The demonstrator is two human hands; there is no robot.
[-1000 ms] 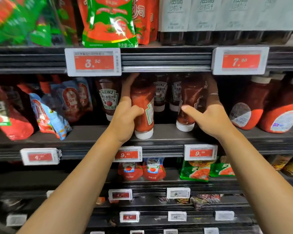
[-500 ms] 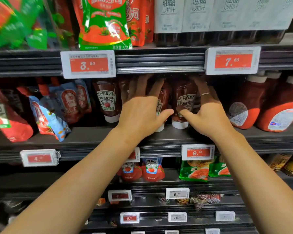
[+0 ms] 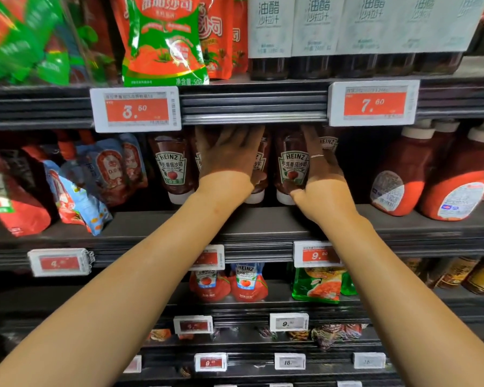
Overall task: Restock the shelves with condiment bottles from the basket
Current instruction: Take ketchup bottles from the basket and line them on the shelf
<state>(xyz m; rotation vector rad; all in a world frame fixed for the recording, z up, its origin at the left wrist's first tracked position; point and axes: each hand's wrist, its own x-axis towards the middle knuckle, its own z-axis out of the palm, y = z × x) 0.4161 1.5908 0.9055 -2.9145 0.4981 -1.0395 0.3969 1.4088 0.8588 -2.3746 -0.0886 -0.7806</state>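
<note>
Upside-down Heinz ketchup bottles with white caps stand in a row on the middle shelf. My left hand lies flat, fingers spread, against the front of one ketchup bottle, which it mostly hides; only a label edge and the cap show. My right hand, with a ring on one finger, wraps the right side of the neighbouring ketchup bottle, thumb at its cap. Another Heinz bottle stands free to the left, and one more is behind my right fingers. No basket is in view.
Large red ketchup bottles fill the shelf's right end and sauce pouches lean at its left. Above are green-red pouches and white-labelled bottles. Price tags line the shelf edges; lower shelves hold pouches.
My left hand has released its grip, spread its fingers and moved deeper with the bottle toward the back. My right hand has also slid its bottle further in.
</note>
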